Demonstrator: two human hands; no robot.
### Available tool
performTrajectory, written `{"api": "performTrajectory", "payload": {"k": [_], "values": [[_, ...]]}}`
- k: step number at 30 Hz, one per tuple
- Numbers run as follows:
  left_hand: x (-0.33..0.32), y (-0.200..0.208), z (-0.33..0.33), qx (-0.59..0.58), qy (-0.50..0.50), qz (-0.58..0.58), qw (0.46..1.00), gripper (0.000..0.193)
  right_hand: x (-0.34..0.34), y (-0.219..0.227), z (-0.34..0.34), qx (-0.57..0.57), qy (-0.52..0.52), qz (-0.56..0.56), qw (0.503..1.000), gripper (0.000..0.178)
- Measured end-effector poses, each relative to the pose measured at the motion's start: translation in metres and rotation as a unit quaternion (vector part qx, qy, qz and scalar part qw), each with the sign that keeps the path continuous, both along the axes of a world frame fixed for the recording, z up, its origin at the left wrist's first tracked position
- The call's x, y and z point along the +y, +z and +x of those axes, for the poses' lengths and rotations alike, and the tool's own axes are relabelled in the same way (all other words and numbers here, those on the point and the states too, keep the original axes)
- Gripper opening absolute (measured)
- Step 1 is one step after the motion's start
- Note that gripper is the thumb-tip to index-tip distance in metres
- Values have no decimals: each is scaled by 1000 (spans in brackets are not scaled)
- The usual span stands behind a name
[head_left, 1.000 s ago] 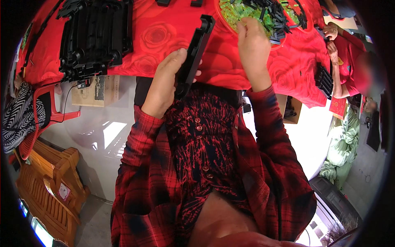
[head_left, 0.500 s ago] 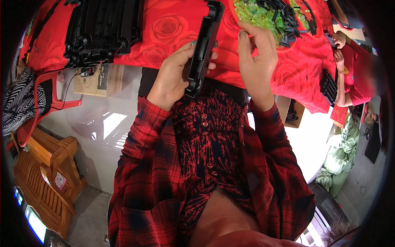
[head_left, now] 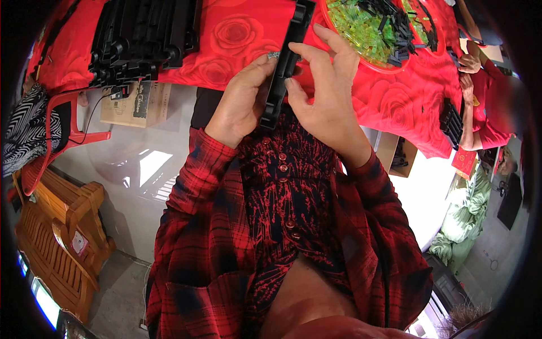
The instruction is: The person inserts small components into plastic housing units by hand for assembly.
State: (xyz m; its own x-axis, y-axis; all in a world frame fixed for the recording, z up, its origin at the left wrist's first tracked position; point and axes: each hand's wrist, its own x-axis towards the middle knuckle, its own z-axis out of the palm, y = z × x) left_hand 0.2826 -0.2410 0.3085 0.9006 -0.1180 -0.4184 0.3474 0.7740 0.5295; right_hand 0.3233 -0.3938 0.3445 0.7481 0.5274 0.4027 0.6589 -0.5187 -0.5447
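While the left hand (head_left: 243, 93) has a long black channel part (head_left: 276, 93) clamped along its left side, the right hand (head_left: 327, 85) works at its right side: index and thumb spread moderately, tips at the channel. Can't tell if a small piece sits under them. Part is held up tilted, straddling the table's (head_left: 398, 107) near edge, lower end over the wearer's lap. Stack of similar black parts (head_left: 144, 39) left of it, reaching the near edge. Red tray (head_left: 385, 69) set back from that edge, right of the part, loaded with green pieces (head_left: 353, 25) and small black pieces (head_left: 400, 42) mixed. Co-worker's hands (head_left: 468, 64) at the table's right edge, second black stack (head_left: 450, 121) beside them.
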Motion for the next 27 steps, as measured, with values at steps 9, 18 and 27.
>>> {"api": "performTrajectory", "payload": {"k": [9, 18, 27], "values": [[-4, -13, 2, -39, 16, 24, 999, 22, 12, -3, 0, -20, -36, -77, 996, 59], [-6, -13, -2, -39, 16, 15, 999, 23, 13, -10, 0, -19, -31, -79, 996, 53], [0, -25, 3, 14, 28, -72, 997, 21, 12, -13, 5, -11, -27, -47, 998, 46]]}}
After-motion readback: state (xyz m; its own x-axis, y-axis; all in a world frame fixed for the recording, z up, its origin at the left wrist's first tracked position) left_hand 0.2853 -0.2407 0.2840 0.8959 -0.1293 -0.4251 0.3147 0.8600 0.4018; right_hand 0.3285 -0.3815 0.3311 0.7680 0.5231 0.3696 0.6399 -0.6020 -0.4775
